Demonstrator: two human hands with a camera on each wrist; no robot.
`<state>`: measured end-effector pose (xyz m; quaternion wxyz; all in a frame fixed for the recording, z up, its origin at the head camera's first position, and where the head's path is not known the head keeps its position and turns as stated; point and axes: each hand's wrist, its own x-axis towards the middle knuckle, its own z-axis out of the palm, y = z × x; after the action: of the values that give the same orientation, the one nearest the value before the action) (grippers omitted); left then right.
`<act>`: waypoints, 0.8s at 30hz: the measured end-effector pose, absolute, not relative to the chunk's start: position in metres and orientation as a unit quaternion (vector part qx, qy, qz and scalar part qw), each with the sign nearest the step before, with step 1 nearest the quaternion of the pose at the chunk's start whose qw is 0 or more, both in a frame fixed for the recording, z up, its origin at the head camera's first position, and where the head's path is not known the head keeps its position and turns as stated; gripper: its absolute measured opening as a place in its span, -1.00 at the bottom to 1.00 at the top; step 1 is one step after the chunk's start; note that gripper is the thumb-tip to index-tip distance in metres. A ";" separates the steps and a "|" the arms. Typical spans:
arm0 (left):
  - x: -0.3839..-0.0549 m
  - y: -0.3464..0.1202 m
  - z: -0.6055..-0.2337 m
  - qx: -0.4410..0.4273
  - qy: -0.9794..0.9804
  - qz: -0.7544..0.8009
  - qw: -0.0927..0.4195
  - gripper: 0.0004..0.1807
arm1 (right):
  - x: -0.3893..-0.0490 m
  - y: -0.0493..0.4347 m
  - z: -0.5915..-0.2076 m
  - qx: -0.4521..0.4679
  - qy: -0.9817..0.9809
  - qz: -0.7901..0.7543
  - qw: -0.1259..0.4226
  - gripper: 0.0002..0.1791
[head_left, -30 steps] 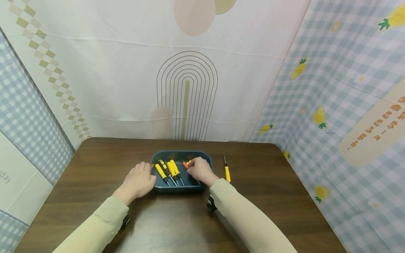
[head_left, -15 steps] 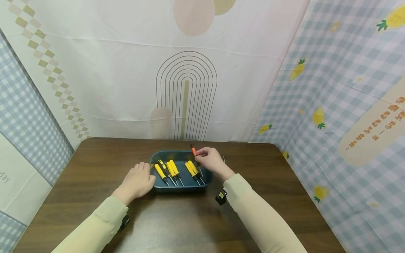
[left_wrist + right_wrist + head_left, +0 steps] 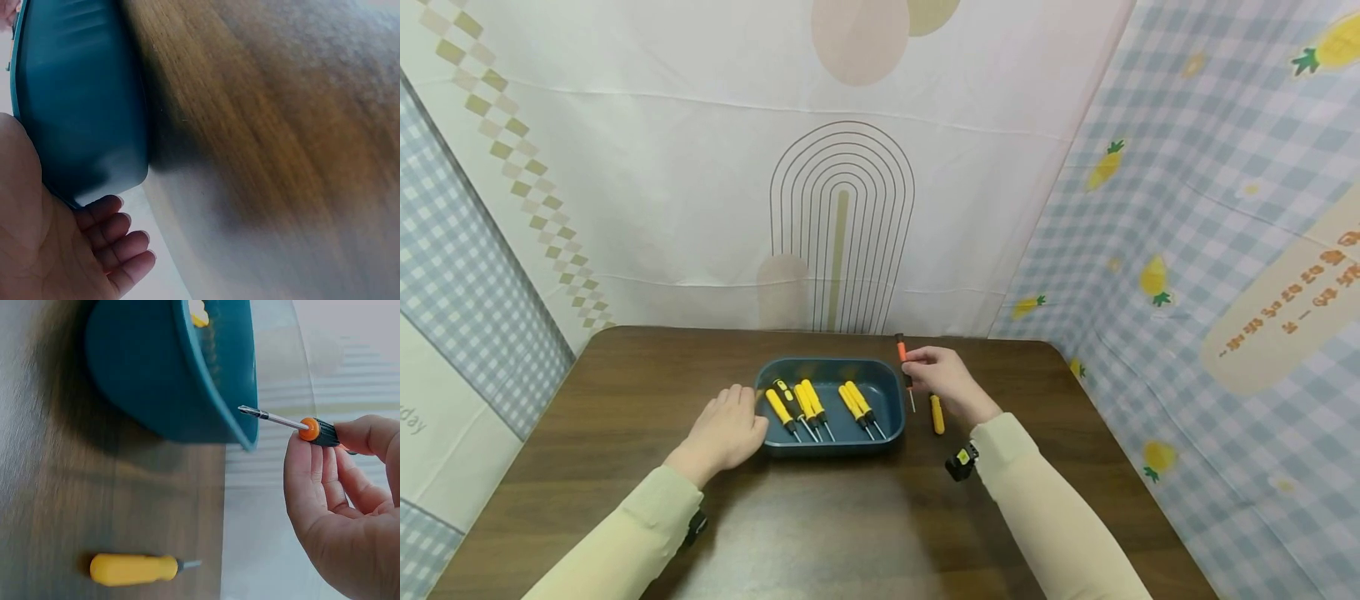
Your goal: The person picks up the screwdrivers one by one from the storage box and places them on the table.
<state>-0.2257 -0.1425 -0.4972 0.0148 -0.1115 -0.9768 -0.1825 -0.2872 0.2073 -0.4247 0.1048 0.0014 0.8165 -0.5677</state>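
Pinching with thumb and fingers of the right hand [image 3: 953,383] a screwdriver [image 3: 322,432], ribbed black with an orange collar at a slim silvery shaft (and a bright orange band further up the handle), tilted tip-down. Holding it above the table [image 3: 797,517], just beside the right end of the blue tray [image 3: 831,449] and near a yellow-handled screwdriver [image 3: 937,414]. Touching the tray's left end with the left hand [image 3: 724,429], with fingers loosely extended.
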 end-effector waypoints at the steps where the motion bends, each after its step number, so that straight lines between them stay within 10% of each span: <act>1: -0.226 -0.143 -0.497 -0.112 -0.977 -0.182 0.015 -0.57 | -0.288 0.211 -0.426 0.002 0.813 -0.572 0.106 -0.66; 24: -0.225 -0.143 -0.498 -0.117 -0.976 -0.182 0.020 -0.60 | -0.296 0.268 -0.458 0.063 0.805 -0.577 0.125 -0.56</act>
<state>-0.2254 -0.1428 -0.4977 0.0201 -0.1167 -0.9762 -0.1818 -0.2958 0.2677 -0.4580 0.1249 0.0635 0.8046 -0.5770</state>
